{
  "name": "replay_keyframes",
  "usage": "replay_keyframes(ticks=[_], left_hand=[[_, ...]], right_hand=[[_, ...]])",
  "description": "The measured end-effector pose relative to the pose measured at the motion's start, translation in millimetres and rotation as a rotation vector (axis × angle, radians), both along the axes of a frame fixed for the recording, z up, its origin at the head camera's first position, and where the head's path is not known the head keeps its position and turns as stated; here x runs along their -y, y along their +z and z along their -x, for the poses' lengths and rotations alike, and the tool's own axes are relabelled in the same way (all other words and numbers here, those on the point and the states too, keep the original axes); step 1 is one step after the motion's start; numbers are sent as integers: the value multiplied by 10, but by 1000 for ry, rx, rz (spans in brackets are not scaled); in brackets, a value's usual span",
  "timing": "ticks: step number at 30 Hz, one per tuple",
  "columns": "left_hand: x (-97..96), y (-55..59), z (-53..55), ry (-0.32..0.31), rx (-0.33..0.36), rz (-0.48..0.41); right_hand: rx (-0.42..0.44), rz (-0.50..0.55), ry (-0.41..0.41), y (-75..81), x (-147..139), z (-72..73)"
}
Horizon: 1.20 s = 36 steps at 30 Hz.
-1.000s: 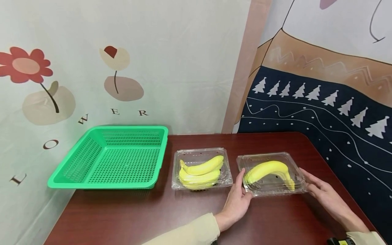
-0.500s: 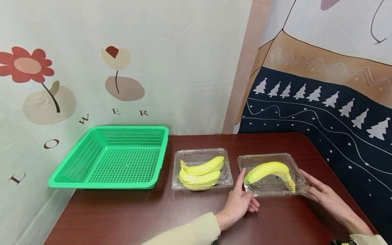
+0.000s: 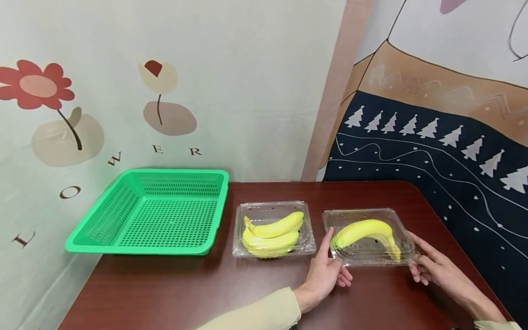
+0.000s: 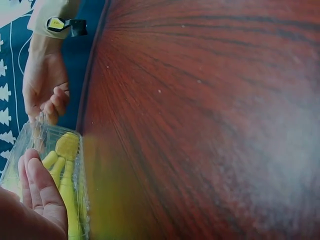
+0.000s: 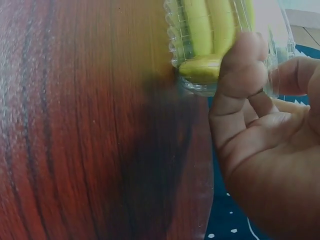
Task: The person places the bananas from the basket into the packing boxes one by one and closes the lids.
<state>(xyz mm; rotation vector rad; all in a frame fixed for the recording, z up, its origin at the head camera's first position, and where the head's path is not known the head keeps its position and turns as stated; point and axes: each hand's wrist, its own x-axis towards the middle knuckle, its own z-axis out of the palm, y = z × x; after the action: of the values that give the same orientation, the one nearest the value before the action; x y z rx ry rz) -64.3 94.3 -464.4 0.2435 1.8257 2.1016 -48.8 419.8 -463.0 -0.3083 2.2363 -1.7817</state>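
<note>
A clear plastic clamshell box point(image 3: 373, 256) with a bunch of yellow bananas point(image 3: 371, 227) inside lies on the table at the right, its lid down. My left hand point(image 3: 323, 277) is at its left side, the index finger straight along the edge and the other fingers loosely bent beside it. At the right side is my right hand point(image 3: 437, 270), its index finger reaching along the edge and its lower fingers loosely curled below, around nothing. The right wrist view shows my right fingers point(image 5: 240, 75) close by the box end; exact contact is hard to tell.
To the left lies a second clear box point(image 3: 272, 208) with bananas point(image 3: 272, 233) in it. A green perforated plastic basket point(image 3: 140, 250) stands at the far left of the dark red table point(image 3: 206, 284). Printed cloth point(image 3: 255, 91) hangs behind and at the right.
Left fingers came away from the box's near edge and now show beside it. Right lower fingers also came out from the box's side. The box stays in place; the view shifted slightly.
</note>
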Motion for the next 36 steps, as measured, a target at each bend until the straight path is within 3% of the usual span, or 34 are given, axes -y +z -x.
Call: replay_keyframes(ticks=[3,7,16,24,36], left_hand=[[-18,0,-2,22,3,2],[-55,10,-5,55,5,9],[-124,42,-17,135,23,22],[-87,3,-20,68,16,29],[-126,6,53,40,107,-103]], right_hand=[[-5,15,-21,-3,22,5],[-36,61,23,-15,6,24],[-150,-41,13,0,-11,49],[-169,-86,-24,-12,21,31],[-117,-75,-15,9,30,24]])
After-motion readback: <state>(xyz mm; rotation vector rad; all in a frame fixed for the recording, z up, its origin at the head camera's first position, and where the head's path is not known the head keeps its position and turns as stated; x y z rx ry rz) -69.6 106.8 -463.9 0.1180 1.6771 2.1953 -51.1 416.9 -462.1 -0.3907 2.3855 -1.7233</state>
